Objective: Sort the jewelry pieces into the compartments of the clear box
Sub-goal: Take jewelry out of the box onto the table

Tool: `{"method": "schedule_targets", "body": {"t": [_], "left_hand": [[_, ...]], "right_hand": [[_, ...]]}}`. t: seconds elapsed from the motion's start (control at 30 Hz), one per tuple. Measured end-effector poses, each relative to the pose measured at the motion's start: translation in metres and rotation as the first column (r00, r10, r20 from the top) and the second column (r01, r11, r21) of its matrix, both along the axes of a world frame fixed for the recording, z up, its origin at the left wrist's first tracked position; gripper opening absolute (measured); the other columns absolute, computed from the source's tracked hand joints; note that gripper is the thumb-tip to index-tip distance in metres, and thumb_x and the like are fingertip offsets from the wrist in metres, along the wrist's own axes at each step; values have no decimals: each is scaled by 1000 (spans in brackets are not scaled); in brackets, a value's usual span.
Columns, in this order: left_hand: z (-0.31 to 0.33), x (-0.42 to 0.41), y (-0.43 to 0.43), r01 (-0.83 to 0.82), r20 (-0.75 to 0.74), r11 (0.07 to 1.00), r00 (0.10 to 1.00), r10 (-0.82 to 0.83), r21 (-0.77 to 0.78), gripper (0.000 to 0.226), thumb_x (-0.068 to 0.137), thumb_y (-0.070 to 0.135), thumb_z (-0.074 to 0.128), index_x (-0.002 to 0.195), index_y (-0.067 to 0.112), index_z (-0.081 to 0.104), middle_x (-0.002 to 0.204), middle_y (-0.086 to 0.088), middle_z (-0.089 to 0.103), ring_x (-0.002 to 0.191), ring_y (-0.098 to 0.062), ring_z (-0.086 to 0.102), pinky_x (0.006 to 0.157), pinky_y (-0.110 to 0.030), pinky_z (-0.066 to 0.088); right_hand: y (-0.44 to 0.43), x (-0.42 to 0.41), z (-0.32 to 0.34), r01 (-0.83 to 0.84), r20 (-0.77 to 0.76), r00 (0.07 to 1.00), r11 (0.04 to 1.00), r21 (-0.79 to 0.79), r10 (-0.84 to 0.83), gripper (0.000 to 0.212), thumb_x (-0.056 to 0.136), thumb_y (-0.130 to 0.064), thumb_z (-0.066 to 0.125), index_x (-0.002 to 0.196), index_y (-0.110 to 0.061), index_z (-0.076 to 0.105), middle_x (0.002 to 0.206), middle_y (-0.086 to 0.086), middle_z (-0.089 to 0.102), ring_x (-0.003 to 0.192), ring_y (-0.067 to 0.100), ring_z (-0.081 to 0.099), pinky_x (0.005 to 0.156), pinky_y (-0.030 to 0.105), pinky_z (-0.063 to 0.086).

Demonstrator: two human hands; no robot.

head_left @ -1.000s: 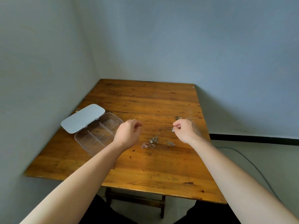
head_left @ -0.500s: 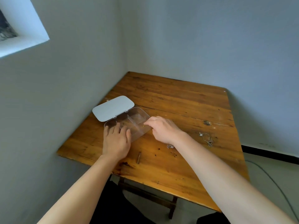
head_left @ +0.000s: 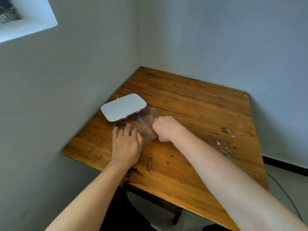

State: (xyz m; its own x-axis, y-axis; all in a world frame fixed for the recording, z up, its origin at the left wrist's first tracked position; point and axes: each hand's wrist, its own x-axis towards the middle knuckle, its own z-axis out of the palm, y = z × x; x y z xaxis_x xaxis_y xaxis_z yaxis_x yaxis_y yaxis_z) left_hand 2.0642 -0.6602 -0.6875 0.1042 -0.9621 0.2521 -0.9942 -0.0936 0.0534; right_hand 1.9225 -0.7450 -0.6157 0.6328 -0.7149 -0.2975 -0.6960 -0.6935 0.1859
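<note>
Diagonally on the worktop (head_left: 191, 104) lies the clear box (head_left: 146, 121), long axis running near-left to far-right, its grey lid (head_left: 123, 106) folded open toward the wall; the left hand (head_left: 126, 144) lies flat, fingers spread on the box's near end; the right hand (head_left: 166, 129) is curled at the box's right edge, its contents not visible; one chain (head_left: 225, 150) lies well apart at right, and one small piece (head_left: 181, 154) beside the right forearm.
</note>
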Motion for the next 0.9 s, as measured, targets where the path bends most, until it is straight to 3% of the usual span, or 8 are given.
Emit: {"method": "schedule_targets", "body": {"t": [0.1,0.27,0.53,0.7,0.8,0.9], "left_hand": [[2,0,0,-2,6,1000,1000,2,12,53,99,32,22,119,10,67,130,-22,63,117,-39,60,113,-55,26],[3,-1,-1,-10,29,999,1000,9,37,53,99,32,21,122,12,65,132,-22,61,116,-40,60,114,-56,26],[3,0,0,-15,59,999,998,13,35,51,98,31,23,119,12,65,129,-21,63,112,-40,61,111,-56,27],[3,-1,-2,-19,70,999,997,15,51,54,98,33,21,121,13,65,131,-20,62,114,-39,61,112,-56,27],[1,0,-2,-21,72,998,997,17,56,54,98,33,20,122,14,65,133,-20,61,116,-38,60,113,-56,26],[1,0,-4,-24,68,998,997,20,61,53,100,34,20,124,16,64,135,-19,60,119,-37,59,114,-55,24]], "right_hand": [[3,5,-5,25,-3,1000,1000,3,-25,23,91,-4,61,114,-8,68,111,11,68,98,29,67,79,37,57],[-1,-5,-3,48,68,997,999,21,-49,27,92,9,53,109,-6,68,101,11,65,95,30,66,67,32,45],[-1,-19,-4,100,313,936,974,205,-162,22,90,1,63,96,-19,70,98,2,61,88,21,61,64,27,42],[-8,-23,3,92,378,905,958,273,-195,12,85,-10,76,86,-21,71,95,-2,66,85,15,62,58,23,42],[-11,-18,6,93,339,920,949,301,-198,21,84,-8,77,101,-19,70,100,1,67,89,18,64,68,29,51],[-11,-6,6,67,181,977,966,250,-114,32,88,-11,73,120,-12,67,112,6,68,99,24,65,82,36,56]]}}
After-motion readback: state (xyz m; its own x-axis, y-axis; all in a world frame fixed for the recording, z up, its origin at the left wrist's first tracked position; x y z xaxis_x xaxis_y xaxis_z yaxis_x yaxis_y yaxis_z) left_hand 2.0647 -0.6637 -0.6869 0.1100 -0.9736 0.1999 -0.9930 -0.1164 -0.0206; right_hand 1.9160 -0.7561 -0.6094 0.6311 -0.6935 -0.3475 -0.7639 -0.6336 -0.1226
